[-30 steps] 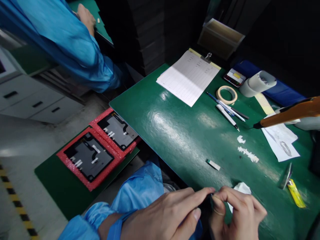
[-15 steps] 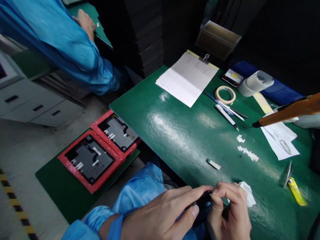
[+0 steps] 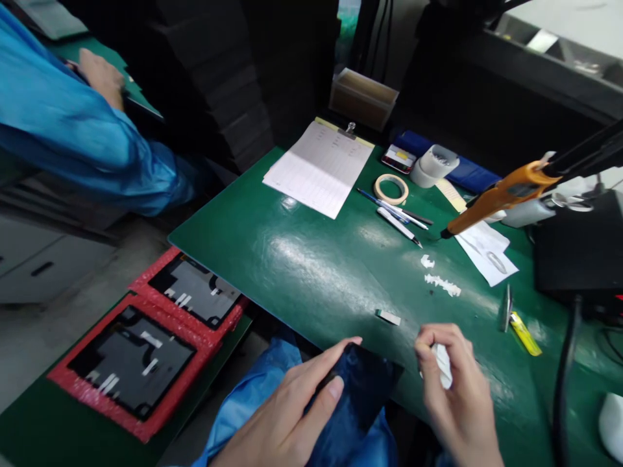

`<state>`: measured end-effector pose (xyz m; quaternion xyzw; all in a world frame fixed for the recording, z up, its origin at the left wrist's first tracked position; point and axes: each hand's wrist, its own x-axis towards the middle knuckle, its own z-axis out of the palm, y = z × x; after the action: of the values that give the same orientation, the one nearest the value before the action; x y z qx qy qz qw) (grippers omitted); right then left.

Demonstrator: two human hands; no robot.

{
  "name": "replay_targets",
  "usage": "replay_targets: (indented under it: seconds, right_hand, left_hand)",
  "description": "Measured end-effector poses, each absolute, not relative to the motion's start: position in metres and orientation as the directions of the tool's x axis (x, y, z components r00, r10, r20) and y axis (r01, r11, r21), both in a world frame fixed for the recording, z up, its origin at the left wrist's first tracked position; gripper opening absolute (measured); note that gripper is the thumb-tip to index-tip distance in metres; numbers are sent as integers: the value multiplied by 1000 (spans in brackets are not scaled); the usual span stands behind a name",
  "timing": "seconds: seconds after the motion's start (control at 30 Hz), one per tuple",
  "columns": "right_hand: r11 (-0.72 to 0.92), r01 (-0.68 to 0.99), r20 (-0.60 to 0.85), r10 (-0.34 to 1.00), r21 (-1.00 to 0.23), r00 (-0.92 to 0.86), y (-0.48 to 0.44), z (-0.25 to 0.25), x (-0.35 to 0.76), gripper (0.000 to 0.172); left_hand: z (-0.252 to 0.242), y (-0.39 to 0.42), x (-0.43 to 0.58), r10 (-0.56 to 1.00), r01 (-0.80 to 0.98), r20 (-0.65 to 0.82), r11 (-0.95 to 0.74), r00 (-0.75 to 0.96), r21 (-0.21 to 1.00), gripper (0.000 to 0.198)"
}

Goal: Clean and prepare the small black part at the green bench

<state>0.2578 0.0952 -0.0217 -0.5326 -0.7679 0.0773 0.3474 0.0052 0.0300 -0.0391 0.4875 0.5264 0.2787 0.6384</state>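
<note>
Both hands are at the near edge of the green table [image 3: 311, 259]. My left hand [image 3: 287, 415] is grasping a dark flat panel [image 3: 363, 389], thumb on its top face and fingers along its far side; the panel lies partly over the near edge of the table and partly above my blue sleeve [image 3: 257, 389]. My right hand [image 3: 452, 395] is closed in a pinch on a small white piece [image 3: 442, 363], just beside the right corner of the panel, not touching it as far as I can see. To do this step well, I judge that the left hand should keep the panel flat and steady, and the right one should hold the white piece only with the fingertips, because it looks thin and easy to bend. A small white strip [image 3: 388, 316] lies on the table just beyond the panel, and white scraps [image 3: 442, 284] a little further to the right. Near the right edge I see a yellow lighter [image 3: 525, 333] and the orange tool [image 3: 501, 198] hanging over the table. At the far edge are a clipboard [image 3: 318, 168], a tape ring [image 3: 390, 189] and pens [image 3: 396, 217]. The middle of the table is open for moving; the near edge is close, so the panel could slip off. Two red trays [image 3: 146, 337] lie low at the left, and another person's sleeve [image 3: 73, 143] is well apart.
</note>
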Motion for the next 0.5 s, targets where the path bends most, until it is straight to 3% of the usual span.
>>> replay_targets:
  seconds: [0.17,0.33,0.5]
  right_hand:
    - [319,818,382,914,-479,-133,135,-29,310,46]
    - [303,829,306,937,-470,-169,175,-54,334,64]
    - [280,880,250,949,-384,-192,201,-84,337,85]
  left_hand:
    - [-42,30,-2,884,32,-466,465,35,885,59]
    - [-42,46,-10,886,-134,-456,443,-87,887,67]
    - [-43,55,-12,880,-269,-456,412,-129,871,71]
